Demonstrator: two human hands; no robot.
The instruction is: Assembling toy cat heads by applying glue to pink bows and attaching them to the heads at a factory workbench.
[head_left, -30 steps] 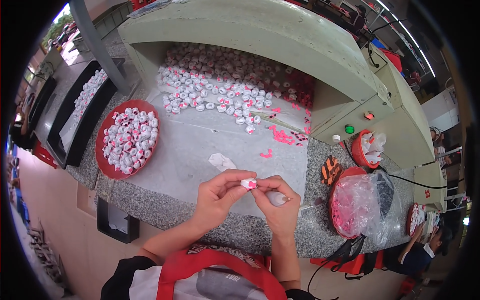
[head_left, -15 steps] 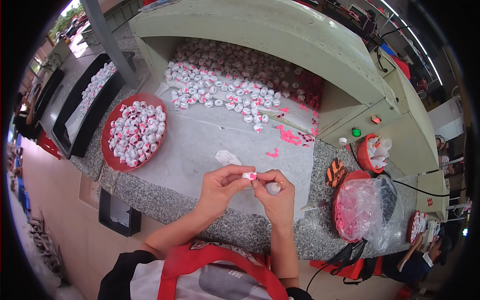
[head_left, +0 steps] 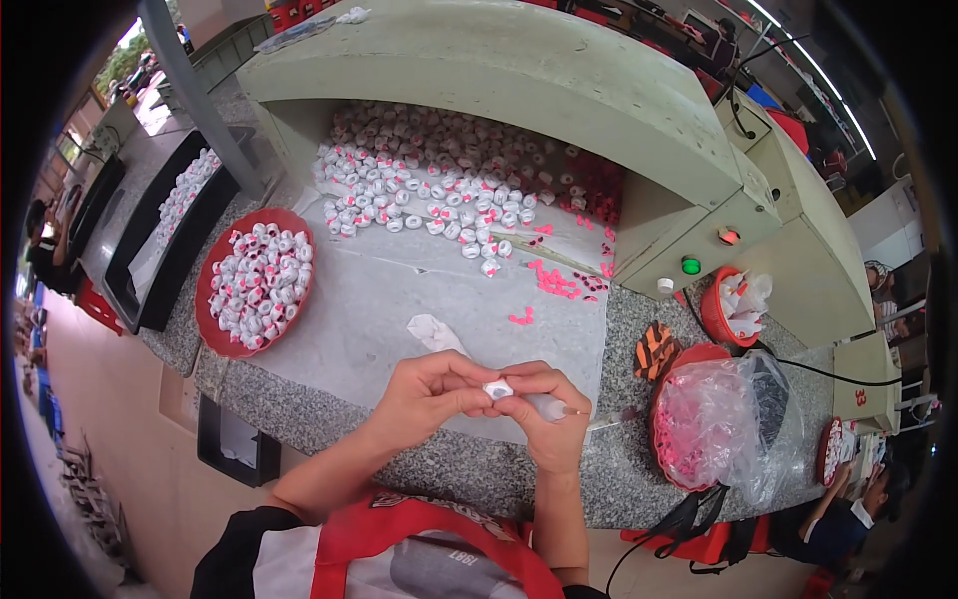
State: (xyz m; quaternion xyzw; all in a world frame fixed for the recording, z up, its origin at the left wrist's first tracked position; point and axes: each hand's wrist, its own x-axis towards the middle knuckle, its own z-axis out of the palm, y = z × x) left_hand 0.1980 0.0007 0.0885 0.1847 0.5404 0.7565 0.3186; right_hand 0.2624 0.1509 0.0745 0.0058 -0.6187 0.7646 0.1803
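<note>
Pinched snug, my left grip [head_left: 419, 401] and right grip [head_left: 556, 435] share a small, chunky white piece [head_left: 498, 388], greyish patch showing; right cradles a whitish bottle [head_left: 546, 405] too!

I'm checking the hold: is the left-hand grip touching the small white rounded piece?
Touching: the head view shows the left-hand grip against the left side of the small white rounded piece.

White shirt [head_left: 282, 564] with short black sleeves [head_left: 238, 544], grey front patch [head_left: 444, 571], broad red straps [head_left: 344, 534] on top
</note>
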